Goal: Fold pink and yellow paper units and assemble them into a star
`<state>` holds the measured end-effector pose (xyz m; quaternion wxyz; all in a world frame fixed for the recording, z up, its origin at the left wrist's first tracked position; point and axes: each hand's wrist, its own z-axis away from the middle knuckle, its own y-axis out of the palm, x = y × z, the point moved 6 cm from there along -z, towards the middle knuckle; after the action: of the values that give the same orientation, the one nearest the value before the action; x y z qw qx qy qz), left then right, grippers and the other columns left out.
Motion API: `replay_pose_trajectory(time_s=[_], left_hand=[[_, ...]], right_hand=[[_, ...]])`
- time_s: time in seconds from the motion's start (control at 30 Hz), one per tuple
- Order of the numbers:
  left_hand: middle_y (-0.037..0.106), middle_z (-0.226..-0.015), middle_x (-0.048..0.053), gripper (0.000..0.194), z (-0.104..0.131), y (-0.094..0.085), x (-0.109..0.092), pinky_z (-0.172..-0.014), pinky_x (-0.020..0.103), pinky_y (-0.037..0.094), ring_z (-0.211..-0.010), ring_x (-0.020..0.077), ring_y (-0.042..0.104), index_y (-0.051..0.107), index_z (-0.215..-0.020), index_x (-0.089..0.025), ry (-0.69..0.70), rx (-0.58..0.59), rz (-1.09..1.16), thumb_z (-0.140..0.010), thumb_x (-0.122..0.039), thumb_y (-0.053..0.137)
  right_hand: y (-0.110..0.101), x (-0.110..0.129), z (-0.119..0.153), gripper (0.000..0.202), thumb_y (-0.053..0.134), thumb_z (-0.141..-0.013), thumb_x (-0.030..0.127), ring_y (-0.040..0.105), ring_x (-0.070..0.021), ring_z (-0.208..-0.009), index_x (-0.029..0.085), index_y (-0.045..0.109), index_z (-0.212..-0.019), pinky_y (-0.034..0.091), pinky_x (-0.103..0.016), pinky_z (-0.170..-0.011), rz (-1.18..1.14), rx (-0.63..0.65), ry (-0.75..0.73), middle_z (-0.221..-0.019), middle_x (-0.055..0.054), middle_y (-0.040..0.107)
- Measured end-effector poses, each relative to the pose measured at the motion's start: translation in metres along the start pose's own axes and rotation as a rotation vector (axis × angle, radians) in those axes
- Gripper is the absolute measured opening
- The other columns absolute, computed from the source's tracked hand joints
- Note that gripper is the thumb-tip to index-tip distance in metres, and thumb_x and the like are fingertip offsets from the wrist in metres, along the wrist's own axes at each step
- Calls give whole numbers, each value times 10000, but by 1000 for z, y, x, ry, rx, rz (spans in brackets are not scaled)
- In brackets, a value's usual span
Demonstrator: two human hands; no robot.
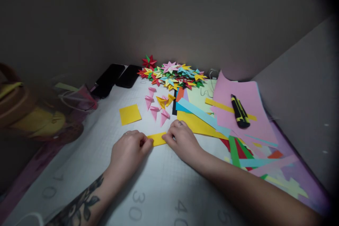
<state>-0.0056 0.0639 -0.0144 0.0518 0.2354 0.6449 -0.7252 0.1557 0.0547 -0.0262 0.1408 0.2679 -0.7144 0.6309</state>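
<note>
A folded yellow paper strip [158,139] lies flat between my two hands on the white gridded mat [156,173]. My left hand [129,148] pinches its left end between thumb and curled fingers. At the right end, my right hand [184,141] grips it the same way. Beyond the left hand rests a flat yellow paper square [130,114]. Several folded pink paper pieces [154,112] stand in a small group ahead of the hands, with folded yellow pieces [162,102] beside them. A yellow paper sheet [198,124] lies just past the right hand.
Colourful paper stars [172,74] are heaped at the back by the wall. A black and yellow utility knife [239,112] lies on pink sheets [254,95]. Paper scraps [251,162] cover the right side. Two dark phones [129,76] lie back left; a brownish container [16,109] stands left.
</note>
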Motion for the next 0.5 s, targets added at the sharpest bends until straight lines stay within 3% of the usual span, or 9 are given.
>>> replay_pose_trajectory(time_s=[0.37,0.5], left_hand=[[606,-644,39,264,-2,1,-1,-532,276,262,-641,187,539,576,-573,-198,-14,5,-49,-779,-351,511],[594,-678,20,206,-1,1,0,-542,267,276,-658,179,533,536,-630,-201,-1,5,-52,-778,-345,527]], right_hand=[[2,1,-2,277,629,-802,246,482,-204,-767,193,518,-553,392,-335,-679,69,45,31,-733,-51,520],[-1,4,-2,271,604,-817,268,472,-203,-738,196,521,-568,377,-333,-653,135,-1,-23,-722,-55,520]])
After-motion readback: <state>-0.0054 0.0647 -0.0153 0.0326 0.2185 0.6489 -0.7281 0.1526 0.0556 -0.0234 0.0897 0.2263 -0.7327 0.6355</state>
